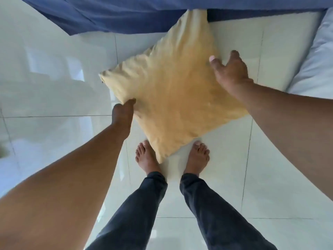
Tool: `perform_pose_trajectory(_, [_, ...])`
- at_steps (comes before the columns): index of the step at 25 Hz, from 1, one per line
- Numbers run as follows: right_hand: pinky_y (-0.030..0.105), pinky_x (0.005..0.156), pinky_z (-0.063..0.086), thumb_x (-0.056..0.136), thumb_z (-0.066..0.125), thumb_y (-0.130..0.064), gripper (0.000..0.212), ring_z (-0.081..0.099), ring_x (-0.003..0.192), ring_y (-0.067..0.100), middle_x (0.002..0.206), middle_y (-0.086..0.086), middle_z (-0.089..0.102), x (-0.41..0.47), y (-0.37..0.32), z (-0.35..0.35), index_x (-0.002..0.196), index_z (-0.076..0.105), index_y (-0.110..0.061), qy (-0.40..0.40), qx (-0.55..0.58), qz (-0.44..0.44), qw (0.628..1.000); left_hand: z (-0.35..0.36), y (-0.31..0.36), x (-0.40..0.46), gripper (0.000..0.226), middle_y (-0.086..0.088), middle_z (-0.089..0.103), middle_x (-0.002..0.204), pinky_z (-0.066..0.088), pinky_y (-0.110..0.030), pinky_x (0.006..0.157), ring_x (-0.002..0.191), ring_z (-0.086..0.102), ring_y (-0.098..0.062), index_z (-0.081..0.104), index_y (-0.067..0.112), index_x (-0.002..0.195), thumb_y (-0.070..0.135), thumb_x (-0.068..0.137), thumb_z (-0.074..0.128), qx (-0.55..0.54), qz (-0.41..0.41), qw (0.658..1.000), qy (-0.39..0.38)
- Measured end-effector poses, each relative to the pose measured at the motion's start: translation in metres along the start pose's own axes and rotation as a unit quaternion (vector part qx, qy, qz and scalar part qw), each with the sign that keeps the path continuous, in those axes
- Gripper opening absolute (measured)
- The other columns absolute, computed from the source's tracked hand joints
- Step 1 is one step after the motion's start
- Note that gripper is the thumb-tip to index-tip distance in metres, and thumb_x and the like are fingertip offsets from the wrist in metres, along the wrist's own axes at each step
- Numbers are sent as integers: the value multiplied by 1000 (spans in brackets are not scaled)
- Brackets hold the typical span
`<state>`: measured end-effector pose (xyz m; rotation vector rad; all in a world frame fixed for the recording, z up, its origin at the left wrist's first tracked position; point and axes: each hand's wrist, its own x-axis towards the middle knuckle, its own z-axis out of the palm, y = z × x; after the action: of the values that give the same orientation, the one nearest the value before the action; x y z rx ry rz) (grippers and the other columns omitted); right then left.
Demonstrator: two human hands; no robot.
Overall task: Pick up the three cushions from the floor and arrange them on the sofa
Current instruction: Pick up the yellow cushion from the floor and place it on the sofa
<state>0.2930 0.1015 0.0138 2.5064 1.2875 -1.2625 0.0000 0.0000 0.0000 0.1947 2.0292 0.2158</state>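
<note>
A square yellow cushion [173,94] hangs in the air, turned like a diamond, above my bare feet. My left hand [122,112] grips its lower left edge with the fingers tucked underneath. At the cushion's right edge, my right hand [229,71] lies on it with thumb and fingers spread. The cushion's top corner reaches the blue-covered sofa [108,13] along the top of the view. No other cushion is in view.
Glossy white floor tiles [54,87] spread all around. My feet [146,156] stand just below the cushion's bottom corner. A pale grey-white fabric [317,56] lies at the right edge.
</note>
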Motion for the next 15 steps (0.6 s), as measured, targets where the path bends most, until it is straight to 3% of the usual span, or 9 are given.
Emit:
perform_pose_trajectory(2, [49, 116, 35, 81, 41, -87, 107, 42, 146, 39, 160, 10, 45, -5, 14, 31, 158, 32, -13, 6, 61, 46, 997, 6, -9, 32, 64, -1, 61, 133, 39, -33, 111, 119, 56, -21, 56, 19, 140, 52, 88, 72, -101, -51, 993, -36])
perform_pose_trajectory(4, [55, 117, 34, 41, 26, -112, 156, 39, 147, 47, 160, 18, 44, -17, 34, 59, 159, 33, -11, -48, 167, 80, 982, 7, -16, 45, 78, 3, 62, 143, 30, -44, 123, 130, 57, -19, 53, 26, 148, 59, 81, 75, -151, -73, 980, -104])
perform_pose_trajectory(5, [58, 116, 36, 24, 23, -117, 172, 42, 145, 48, 156, 23, 47, -11, 47, 69, 156, 39, -8, -68, 165, 91, 980, 9, -16, 46, 76, 2, 66, 141, 33, -51, 122, 130, 62, -21, 56, 26, 146, 60, 81, 75, -169, -73, 974, -135])
perform_pose_trajectory(7, [54, 111, 46, 17, 34, -116, 161, 60, 132, 39, 141, 12, 66, 15, 49, 60, 143, 59, -18, -95, 130, 95, 982, 13, -17, 36, 59, 0, 75, 130, 45, -51, 115, 121, 70, -25, 65, 26, 136, 58, 87, 72, -189, -69, 968, -152])
perform_pose_trajectory(10, [45, 107, 51, 51, 56, -101, 117, 68, 116, 29, 130, 2, 71, 5, 25, 12, 136, 67, -20, -104, 157, 124, 974, 3, -18, -8, 45, 2, 78, 122, 50, -46, 111, 117, 71, -22, 70, 29, 123, 61, 91, 68, -178, -61, 972, -140])
perform_pose_trajectory(12, [42, 106, 50, 67, 60, -91, 100, 66, 113, 28, 128, 3, 70, -42, 22, -8, 135, 67, -18, -113, 166, 117, 973, -16, -22, -42, 52, 3, 78, 123, 49, -47, 111, 118, 70, -21, 69, 29, 127, 64, 88, 70, -168, -59, 975, -134])
perform_pose_trajectory(15, [43, 106, 49, 77, 61, -85, 89, 65, 115, 28, 130, 2, 68, -106, 36, -29, 136, 66, -18, -132, 214, 132, 959, -49, -21, -94, 71, 5, 76, 128, 47, -48, 114, 121, 69, -21, 66, 29, 138, 70, 80, 74, -140, -53, 979, -138])
